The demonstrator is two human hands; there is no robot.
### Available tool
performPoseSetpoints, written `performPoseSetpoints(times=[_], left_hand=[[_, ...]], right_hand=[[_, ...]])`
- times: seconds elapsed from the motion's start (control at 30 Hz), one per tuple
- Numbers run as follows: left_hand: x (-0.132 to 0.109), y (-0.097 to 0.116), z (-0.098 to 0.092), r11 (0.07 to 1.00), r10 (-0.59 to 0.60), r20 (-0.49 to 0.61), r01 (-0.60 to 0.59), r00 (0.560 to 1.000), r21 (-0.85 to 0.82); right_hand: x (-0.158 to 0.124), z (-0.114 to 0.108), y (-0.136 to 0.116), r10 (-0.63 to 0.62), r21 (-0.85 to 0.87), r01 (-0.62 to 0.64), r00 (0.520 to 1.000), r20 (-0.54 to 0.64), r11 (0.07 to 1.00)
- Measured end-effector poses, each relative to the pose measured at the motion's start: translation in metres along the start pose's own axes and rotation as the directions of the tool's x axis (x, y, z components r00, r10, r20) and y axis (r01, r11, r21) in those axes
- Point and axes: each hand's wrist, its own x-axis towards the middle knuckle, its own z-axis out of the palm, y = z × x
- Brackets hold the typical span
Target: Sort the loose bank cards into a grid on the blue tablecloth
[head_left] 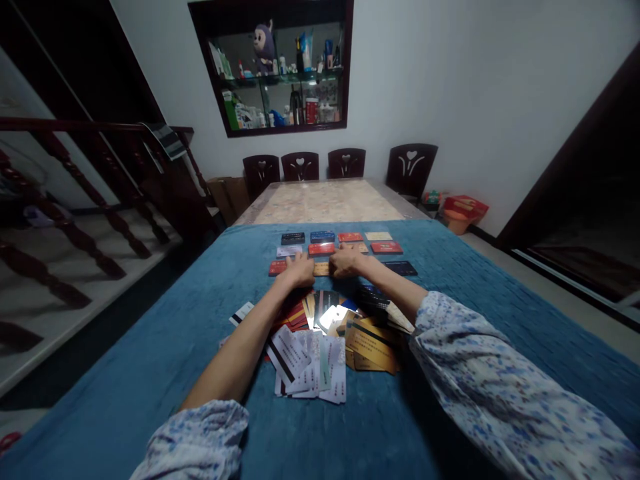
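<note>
Several small stacks of cards lie in rows on a blue cloth. Between my two hands sits a yellow-orange card stack (321, 269) in the front row. My left hand (300, 270) is at its left side, its fingers bent and close to a red stack (277, 268) as well. On the other side my right hand (345, 261) is curled at the stack's right edge, below a red stack (351, 237). Whether either hand grips a card is hidden. Nearer to me, loose white cards (310, 367) and gold cards (373, 343) lie in a spread, overlapping pile under my forearms.
The blue cloth (200, 333) covers the near part of the table, with the bare tabletop (335, 200) beyond. Dark chairs (300, 167) stand at the far end. A wooden railing (70, 163) is at the left, a red bag (465, 205) on the right.
</note>
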Motion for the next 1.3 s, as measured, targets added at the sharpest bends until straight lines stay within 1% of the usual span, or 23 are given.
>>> performPoseSetpoints(times=[0.17, 0.37, 0.57, 0.7, 0.8, 0.93, 1.17, 1.3], left_hand=[[-0.001, -0.003, 0.005, 0.999, 0.006, -0.013, -0.006, 1.000, -0.032], [-0.005, -0.004, 0.002, 0.999, 0.012, -0.011, -0.013, 1.000, -0.051], [-0.010, 0.004, -0.003, 0.999, 0.044, -0.060, -0.044, 0.997, 0.013], [-0.011, 0.007, -0.003, 0.996, 0.086, -0.075, -0.083, 0.994, 0.032], [-0.012, 0.008, -0.004, 0.995, 0.101, -0.087, -0.100, 0.991, 0.018], [-0.015, 0.014, -0.009, 0.993, 0.120, -0.110, -0.121, 0.987, -0.002], [-0.019, 0.035, -0.014, 0.979, 0.201, -0.149, -0.202, 0.968, 0.005], [-0.026, 0.051, -0.013, 0.956, 0.281, -0.190, -0.291, 0.941, -0.030]], right_hand=[[-0.001, 0.002, 0.001, -0.001, -0.012, 0.001, 1.000, -0.024, 1.000], [-0.004, 0.000, 0.003, -0.013, -0.036, 0.012, 0.999, -0.047, 0.999], [-0.015, 0.000, 0.012, -0.043, -0.105, 0.026, 0.986, -0.160, 0.994], [-0.032, 0.002, 0.022, -0.075, -0.102, 0.056, 0.978, -0.196, 0.993], [-0.047, 0.004, 0.032, -0.072, -0.080, 0.053, 0.965, -0.253, 0.995], [-0.065, 0.012, 0.046, -0.071, -0.071, 0.052, 0.952, -0.298, 0.996], [-0.099, 0.032, 0.065, -0.046, -0.046, 0.030, 0.917, -0.396, 0.999], [-0.121, 0.048, 0.076, -0.029, -0.032, 0.017, 0.903, -0.428, 0.999]])
